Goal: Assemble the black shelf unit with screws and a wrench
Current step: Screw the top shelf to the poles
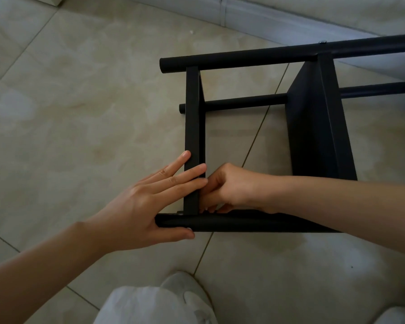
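**Mostly framed, near corner in hand**

Already the shelf unit (313,127) lies on its side on the floor (80,113), poles through two panels, one screw (322,42) seated on the far pole. The left hand (145,202) presses flat, fingers straight, against the near panel (193,127). The right hand (225,185) curls at the corner joint; whether it pinches a screw I cannot tell. No wrench shows.
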